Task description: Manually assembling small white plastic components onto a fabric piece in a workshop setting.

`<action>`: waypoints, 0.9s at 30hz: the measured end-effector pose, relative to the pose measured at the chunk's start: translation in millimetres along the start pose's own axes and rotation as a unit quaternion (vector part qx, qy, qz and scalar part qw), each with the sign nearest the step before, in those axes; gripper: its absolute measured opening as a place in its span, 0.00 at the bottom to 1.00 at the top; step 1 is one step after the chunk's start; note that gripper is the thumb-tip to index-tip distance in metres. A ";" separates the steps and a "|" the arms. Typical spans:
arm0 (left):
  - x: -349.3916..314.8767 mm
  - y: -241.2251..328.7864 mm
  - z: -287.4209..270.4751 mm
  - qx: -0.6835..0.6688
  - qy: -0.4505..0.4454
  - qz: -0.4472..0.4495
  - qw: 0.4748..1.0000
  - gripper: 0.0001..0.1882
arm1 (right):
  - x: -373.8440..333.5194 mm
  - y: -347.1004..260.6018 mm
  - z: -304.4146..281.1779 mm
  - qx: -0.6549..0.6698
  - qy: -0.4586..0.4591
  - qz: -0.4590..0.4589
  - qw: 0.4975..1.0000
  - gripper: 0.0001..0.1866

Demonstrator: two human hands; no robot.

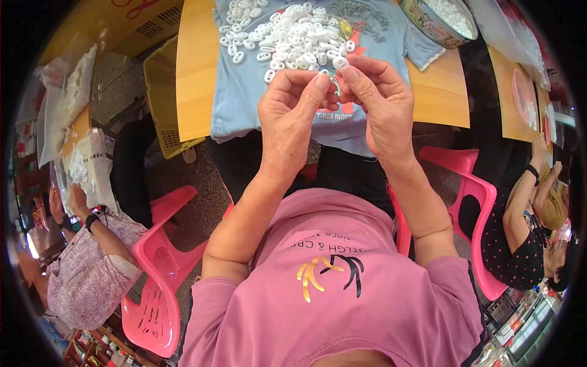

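My left hand [286, 113] and my right hand [386, 107] meet above a light blue shirt [238, 104] spread on the table. Between the fingertips of the left sits a small curved silvery metal piece [335, 87]; the right fingertips come up to it too. My right thumb and forefinger pinch a white oval plastic piece [340, 63] at its edge. Just beyond my hands lies a heap of similar white two-holed plastic pieces [299, 37]. Small dark metal pieces [370, 18] are scattered at the heap's right.
A round tin [440, 38] of white pieces stands at the far right of the wooden table [195, 73]. A yellow crate [164, 92] is left of the table. Pink chairs [156, 293] flank me, with people working at side tables left and right.
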State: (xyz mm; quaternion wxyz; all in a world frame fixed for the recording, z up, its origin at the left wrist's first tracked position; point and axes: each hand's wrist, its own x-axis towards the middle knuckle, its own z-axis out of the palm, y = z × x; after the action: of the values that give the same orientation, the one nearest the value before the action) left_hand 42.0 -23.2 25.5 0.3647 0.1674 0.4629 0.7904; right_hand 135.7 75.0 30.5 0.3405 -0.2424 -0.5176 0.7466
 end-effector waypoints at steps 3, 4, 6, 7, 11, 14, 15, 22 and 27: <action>-2.8 -1.1 4.4 -0.010 0.012 0.011 1.000 0.08 | 0.8 1.1 1.7 0.009 0.021 0.000 1.000 0.12; -3.3 -1.0 4.8 -0.018 0.016 0.015 1.000 0.08 | 1.0 1.7 2.2 0.020 0.030 -0.002 0.999 0.12; -2.7 -1.6 3.5 -0.016 0.009 0.019 1.000 0.08 | -0.3 0.7 4.7 0.014 0.026 0.003 1.000 0.12; -2.5 -2.0 2.9 -0.014 0.001 0.022 1.000 0.08 | -0.7 0.3 5.4 0.008 0.022 0.008 1.000 0.12; -2.9 -1.6 3.1 -0.019 0.005 0.020 1.000 0.08 | -0.1 0.5 5.4 0.010 0.018 0.003 1.000 0.12; -2.9 -2.8 2.2 -0.014 0.007 0.022 1.000 0.08 | -0.4 0.1 5.0 0.007 0.010 -0.001 1.000 0.12; -3.0 -2.8 2.6 -0.015 0.010 0.020 1.000 0.08 | -1.1 -0.2 5.3 -0.003 0.012 -0.001 1.000 0.12; -3.0 -4.5 3.6 -0.024 0.014 0.017 0.999 0.07 | -3.2 0.6 3.9 -0.014 -0.013 0.003 1.000 0.12; -3.5 -7.4 3.8 -0.015 0.019 0.024 0.999 0.07 | -5.4 0.2 6.5 -0.035 -0.004 -0.010 0.999 0.11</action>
State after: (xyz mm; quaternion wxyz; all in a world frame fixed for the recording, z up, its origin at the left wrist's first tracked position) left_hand 49.8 -21.2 21.3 0.3395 0.1577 0.4533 0.8089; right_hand 134.5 66.9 32.7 0.3375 -0.2456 -0.5470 0.7256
